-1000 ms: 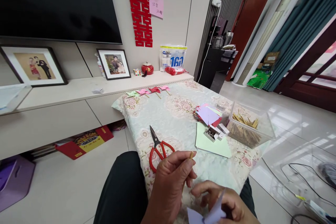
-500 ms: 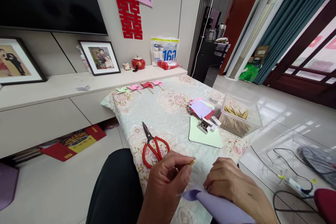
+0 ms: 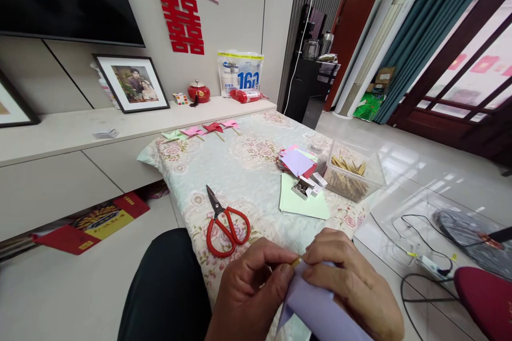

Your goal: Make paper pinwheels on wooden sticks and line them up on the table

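My left hand [image 3: 258, 285] pinches a thin wooden stick [image 3: 296, 262] between thumb and forefinger; only its tip shows. Curled around a piece of purple paper [image 3: 320, 301], my right hand [image 3: 354, 279] presses it up against the stick's end. The paper is bent over, with one pointed corner hanging down, and my fingers cover part of it. Just beyond my left hand lie red-handled scissors [image 3: 227, 224], blades pointing away. Farther right, a small open box of metal pins [image 3: 302, 188] rests on light green paper sheets [image 3: 304, 206].
Several finished paper pinwheels [image 3: 213, 128] lie along the far table edge. A clear plastic box [image 3: 347, 184] of wooden sticks stands at the right, beside stacked coloured paper squares [image 3: 298, 161]. Cables and a power strip [image 3: 434, 265] are on the floor at right.
My hands have come together. The right hand has brought the purple paper up to the stick held in my left hand. The view has turned slightly right.
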Motion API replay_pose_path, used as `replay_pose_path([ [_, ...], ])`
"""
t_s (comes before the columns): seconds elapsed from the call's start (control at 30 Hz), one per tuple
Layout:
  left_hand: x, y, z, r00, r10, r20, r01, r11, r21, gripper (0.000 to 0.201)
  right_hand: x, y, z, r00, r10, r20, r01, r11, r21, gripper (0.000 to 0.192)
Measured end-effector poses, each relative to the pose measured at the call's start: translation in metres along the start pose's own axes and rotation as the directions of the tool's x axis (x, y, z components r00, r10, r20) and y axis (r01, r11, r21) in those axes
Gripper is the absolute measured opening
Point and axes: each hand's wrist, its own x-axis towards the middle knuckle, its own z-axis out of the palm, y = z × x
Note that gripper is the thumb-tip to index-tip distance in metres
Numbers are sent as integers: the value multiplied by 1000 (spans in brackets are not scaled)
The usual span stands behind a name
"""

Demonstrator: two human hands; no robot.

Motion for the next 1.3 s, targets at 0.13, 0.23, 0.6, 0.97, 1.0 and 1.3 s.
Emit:
replay_pose_path([
  [0.13,-1,2,2,1000,24,13,-25,1000,18,12,-6,3,4,1000,19,-17,-18,999,36,19],
  [0.23,-1,3,3,1000,27,9,-27,1000,13,11,-12,7,8,999,11,-31,-9,997,77,15],
  [0.6,-1,6,11,997,-22,-74,16,997,-80,22,-12,12,9,998,5,-58,2,993,114,14],
  [0.97,-2,8,13,994,-44,-101,35,995,-94,22,-5,4,7,998,61,-33,-56,989,136,17],
  [1.0,-3,8,13,994,-40,-102,31,996,-86,22,-5,5,8,998,52,-26,-48,990,135,17],
  [1.3,1,5,12,995,-56,-81,43,987,-153,26,-12,14,13,999,34,-39,-30,994,101,8],
])
